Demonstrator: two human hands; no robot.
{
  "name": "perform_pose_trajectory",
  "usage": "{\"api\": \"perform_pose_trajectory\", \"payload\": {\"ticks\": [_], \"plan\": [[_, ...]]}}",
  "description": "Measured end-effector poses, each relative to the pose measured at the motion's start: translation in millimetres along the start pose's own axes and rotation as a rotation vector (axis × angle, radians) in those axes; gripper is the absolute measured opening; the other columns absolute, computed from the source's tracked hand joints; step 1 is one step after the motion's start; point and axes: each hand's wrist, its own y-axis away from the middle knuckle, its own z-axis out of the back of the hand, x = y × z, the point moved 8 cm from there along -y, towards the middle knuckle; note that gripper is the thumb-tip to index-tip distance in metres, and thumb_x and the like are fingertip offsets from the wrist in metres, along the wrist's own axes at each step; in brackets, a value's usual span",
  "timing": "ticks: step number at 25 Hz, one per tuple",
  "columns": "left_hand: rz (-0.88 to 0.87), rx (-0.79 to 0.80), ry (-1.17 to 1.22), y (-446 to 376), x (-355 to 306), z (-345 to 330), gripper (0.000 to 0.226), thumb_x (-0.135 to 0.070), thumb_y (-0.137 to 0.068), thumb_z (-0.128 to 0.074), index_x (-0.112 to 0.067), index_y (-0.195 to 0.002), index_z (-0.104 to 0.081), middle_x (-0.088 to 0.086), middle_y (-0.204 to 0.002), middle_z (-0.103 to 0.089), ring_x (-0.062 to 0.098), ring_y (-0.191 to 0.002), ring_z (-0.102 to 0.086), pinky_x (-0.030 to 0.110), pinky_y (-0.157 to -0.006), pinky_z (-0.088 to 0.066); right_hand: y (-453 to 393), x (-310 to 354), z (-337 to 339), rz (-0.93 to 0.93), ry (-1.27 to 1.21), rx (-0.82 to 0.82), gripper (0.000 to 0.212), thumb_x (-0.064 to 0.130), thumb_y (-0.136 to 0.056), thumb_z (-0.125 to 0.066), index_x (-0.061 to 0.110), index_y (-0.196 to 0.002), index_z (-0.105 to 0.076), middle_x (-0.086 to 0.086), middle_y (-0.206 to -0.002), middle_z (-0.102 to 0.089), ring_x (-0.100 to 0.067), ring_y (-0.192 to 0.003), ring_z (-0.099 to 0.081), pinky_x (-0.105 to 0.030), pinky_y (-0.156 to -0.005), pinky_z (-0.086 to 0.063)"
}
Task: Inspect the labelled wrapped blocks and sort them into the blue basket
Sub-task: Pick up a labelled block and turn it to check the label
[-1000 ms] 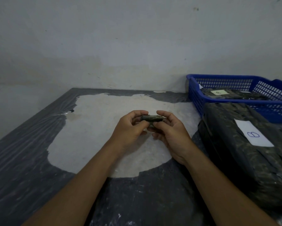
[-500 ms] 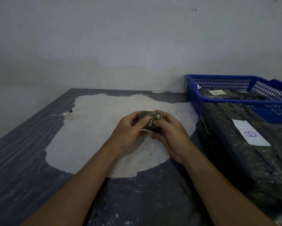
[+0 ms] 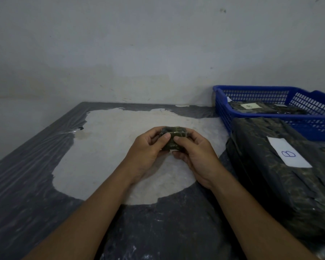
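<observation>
A small dark wrapped block (image 3: 173, 138) is held above the middle of the table, its broad face tipped toward me. My left hand (image 3: 149, 147) grips its left side, thumb on the front face. My right hand (image 3: 194, 152) grips the right side the same way. No label shows on the visible face. The blue basket (image 3: 223, 107) stands at the back right with dark wrapped blocks (image 3: 266, 108) in it, one bearing a pale label. A large dark wrapped block (image 3: 270, 181) with a white label marked B lies in front of the basket.
The table (image 3: 35, 184) is covered in dark plastic film, with a pale bare patch (image 3: 111, 147) in the middle under my hands. A plain wall rises behind it. The table's left edge runs diagonally at the left.
The small block has been turned in my hands from edge-on to broad face toward me. Both hands stayed in the same spot.
</observation>
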Motion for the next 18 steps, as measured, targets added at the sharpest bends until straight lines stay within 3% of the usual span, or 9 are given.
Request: {"api": "perform_pose_trajectory", "payload": {"ticks": [8, 13, 18], "plan": [[0.026, -0.004, 0.019, -2.0, 3.5, 0.3, 0.026, -0.015, -0.102, -0.059, -0.011, -0.125, -0.068, 0.007, -0.113, -0.077, 0.019, -0.106, -0.073, 0.025, -0.086, -0.059, -0.6, -0.5, -0.3, 0.007, 0.016, -0.006, 0.02, 0.005, -0.096, -0.065, 0.012, -0.114, -0.072, -0.011, -0.111, -0.077, -0.021, -0.098, -0.072, -0.032, -0.079, -0.056], [0.08, 0.03, 0.078, -4.7, 12.7, 0.4, 0.032, -0.027, -0.099, -0.064, -0.011, -0.126, -0.069, 0.011, -0.119, -0.075, 0.028, -0.115, -0.07, 0.049, -0.107, -0.052, -0.6, -0.6, -0.7, -0.017, -0.027, 0.004, 0.024, 0.004, -0.099, -0.06, 0.01, -0.121, -0.069, -0.012, -0.113, -0.077, -0.021, -0.099, -0.073, -0.032, -0.079, -0.058], [0.071, 0.021, 0.014, -3.7, 12.2, 0.6, 0.028, -0.017, -0.098, -0.066, -0.014, -0.126, -0.068, 0.01, -0.114, -0.076, 0.025, -0.111, -0.072, 0.048, -0.106, -0.052, 0.1, 0.9, -0.4, 0.003, -0.03, -0.007, 0.027, 0.002, -0.097, -0.062, 0.011, -0.122, -0.068, -0.012, -0.111, -0.077, -0.021, -0.098, -0.073, -0.029, -0.074, -0.059]]}}
